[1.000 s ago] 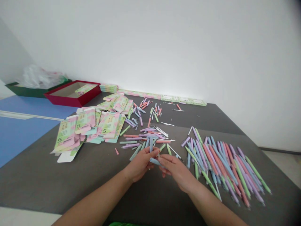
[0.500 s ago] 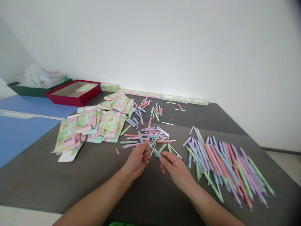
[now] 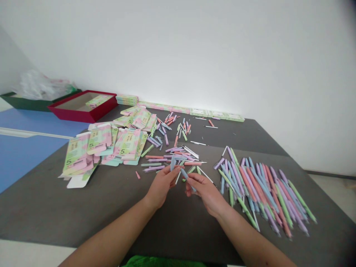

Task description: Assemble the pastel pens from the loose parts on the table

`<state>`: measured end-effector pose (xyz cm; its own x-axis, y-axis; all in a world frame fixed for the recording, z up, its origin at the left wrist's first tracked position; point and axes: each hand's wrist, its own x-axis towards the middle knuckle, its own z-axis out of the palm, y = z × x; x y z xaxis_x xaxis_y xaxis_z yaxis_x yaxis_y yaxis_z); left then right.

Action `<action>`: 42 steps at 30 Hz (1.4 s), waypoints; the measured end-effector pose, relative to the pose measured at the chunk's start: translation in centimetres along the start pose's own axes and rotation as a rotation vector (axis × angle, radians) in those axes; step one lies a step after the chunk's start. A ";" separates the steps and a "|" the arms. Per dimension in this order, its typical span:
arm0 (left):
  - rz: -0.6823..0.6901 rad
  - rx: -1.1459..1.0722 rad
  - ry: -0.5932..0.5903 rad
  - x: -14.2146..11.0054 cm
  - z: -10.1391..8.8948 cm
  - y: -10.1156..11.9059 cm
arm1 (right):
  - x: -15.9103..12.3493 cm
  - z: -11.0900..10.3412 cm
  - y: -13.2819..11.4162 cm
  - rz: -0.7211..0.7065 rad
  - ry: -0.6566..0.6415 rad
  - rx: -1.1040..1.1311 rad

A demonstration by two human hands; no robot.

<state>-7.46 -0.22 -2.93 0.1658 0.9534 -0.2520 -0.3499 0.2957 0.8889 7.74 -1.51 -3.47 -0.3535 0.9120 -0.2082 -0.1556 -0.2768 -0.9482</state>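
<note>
Low over the dark table, my left hand (image 3: 161, 186) is closed on a light blue pen barrel (image 3: 172, 162) that points up and away. My right hand (image 3: 205, 190) pinches another light blue pen part (image 3: 184, 174), slanting toward the left hand. The two hands are close together; whether the parts touch is hard to tell. Just beyond them lies a heap of loose pastel pen barrels (image 3: 154, 164) and white refills (image 3: 191, 151). To the right of my right hand spreads a pile of pastel pens (image 3: 267, 191), some with refills sticking out.
Flattened printed cartons (image 3: 129, 144) are stacked at left. A red box lid (image 3: 73, 115) and a green tray (image 3: 25, 104) with a plastic bag (image 3: 41, 85) stand behind. Small boxes (image 3: 155, 106) line the wall. More pen parts (image 3: 183, 129) lie scattered toward the back.
The blue barrel in my left hand has turned more upright. My right hand's part has tilted steeper and moved slightly left, and the hands are nearer each other. The view has shifted a little.
</note>
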 end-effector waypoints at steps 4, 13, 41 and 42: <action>0.001 -0.094 -0.036 -0.3 -0.1 0.0 | -0.1 -0.1 -0.1 -0.019 0.016 -0.004; -0.034 -0.770 -0.056 1.3 -1.9 0.8 | -0.5 0.0 0.1 -0.088 0.061 -0.171; 0.055 -0.155 -0.090 -0.1 0.0 -0.8 | -0.3 0.8 1.8 -0.339 0.240 -0.754; 0.059 -0.146 -0.099 -0.2 0.0 -0.7 | -0.4 0.8 1.7 -0.383 0.258 -0.818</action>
<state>-7.26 -0.60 -3.52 0.2281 0.9612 -0.1554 -0.4906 0.2513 0.8344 6.87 -2.57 -4.83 -0.1816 0.9630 0.1992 0.5127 0.2656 -0.8165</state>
